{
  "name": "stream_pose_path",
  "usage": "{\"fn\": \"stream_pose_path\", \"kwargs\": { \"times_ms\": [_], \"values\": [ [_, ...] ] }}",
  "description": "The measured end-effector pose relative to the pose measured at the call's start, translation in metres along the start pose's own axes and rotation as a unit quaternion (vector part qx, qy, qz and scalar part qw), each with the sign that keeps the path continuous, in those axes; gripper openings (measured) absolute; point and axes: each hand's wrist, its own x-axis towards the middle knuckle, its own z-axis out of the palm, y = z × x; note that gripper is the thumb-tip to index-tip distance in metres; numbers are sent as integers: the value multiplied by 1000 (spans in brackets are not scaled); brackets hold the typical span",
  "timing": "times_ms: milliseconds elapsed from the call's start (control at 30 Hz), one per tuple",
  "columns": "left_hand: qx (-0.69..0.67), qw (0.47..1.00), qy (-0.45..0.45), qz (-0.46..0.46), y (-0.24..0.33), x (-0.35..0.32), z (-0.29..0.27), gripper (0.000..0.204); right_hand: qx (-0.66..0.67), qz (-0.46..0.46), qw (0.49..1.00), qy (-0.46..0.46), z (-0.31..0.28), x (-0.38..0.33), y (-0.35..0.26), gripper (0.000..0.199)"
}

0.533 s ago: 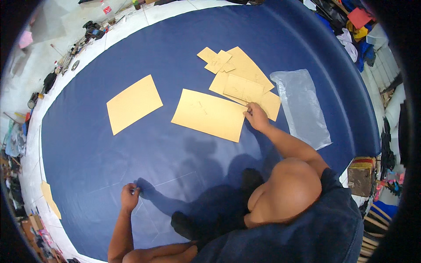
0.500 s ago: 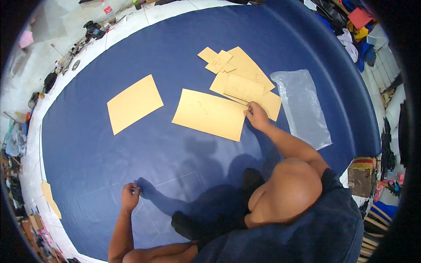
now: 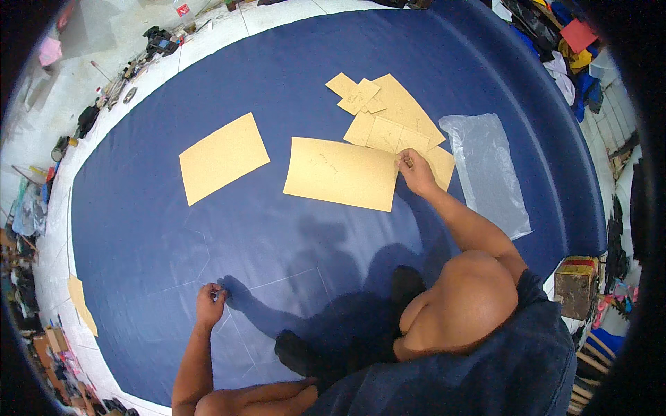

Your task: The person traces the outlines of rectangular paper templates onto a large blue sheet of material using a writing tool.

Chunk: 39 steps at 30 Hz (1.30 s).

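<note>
Right hand (image 3: 415,173) pinches closed on the right edge of the large tan paper pattern piece (image 3: 340,173) lying flat on the blue fabric (image 3: 291,90) beside smaller pattern pieces (image 3: 388,118), left hand (image 3: 210,303) fingers curled, pressing the fabric; paper likely light, creasable, best lifted by edges.

A clear plastic bag (image 3: 488,171) lies at the right of the frame. A lone tan sheet (image 3: 223,157) sits upper left of centre. Tools and clutter (image 3: 111,90) line the white floor (image 3: 83,62) at upper left. A wooden box (image 3: 576,283) stands lower right.
</note>
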Motion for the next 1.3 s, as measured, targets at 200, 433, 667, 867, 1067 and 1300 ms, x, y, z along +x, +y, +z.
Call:
{"fn": "stream_pose_path", "kwargs": {
  "times_ms": [200,433,667,867,1067,1300],
  "values": [
    [9,1000,3,-22,6,-1,3,21,-24,-2,999,40,-8,4,17,24],
    [30,999,-1,-9,5,-1,2,22,-58,17,993,99,-21,6,52,24],
    [58,998,-6,-4,15,2,-2,25,-57,46,993,95,-31,-4,58,24],
    [24,1000,11,-8,13,3,6,25,-25,15,996,84,-25,1,61,24],
    [28,999,5,-16,3,3,9,23,40,17,998,50,-14,3,33,21],
    [10,999,33,15,-11,3,11,21,40,-97,993,51,12,-14,-34,18]
  ]
}}
